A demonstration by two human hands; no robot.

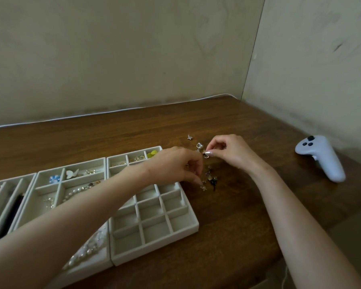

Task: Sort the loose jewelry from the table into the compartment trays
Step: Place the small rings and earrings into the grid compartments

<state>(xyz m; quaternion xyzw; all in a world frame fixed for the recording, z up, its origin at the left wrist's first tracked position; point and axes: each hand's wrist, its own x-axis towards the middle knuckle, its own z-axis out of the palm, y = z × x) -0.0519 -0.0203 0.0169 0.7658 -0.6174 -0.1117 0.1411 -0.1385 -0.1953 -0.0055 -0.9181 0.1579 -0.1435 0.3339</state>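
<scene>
Head view: right hand [229, 152] pinches a charm [206, 155]; left hand [175, 163] curls over the jewelry pile [211, 178], grip unclear.

From my feed I see a dark brown wooden table [238, 205] with clear grain, set into a corner of the room. Behind its far edge rises a plain beige back wall [113, 49], mottled and smudged darker low down. A paler side wall [311, 69] stands along the table's right edge and meets the back wall in a seam above the far right corner. A thin white cable [92, 114] runs along the far edge. The light is soft, glossing the wood near that corner.
</scene>
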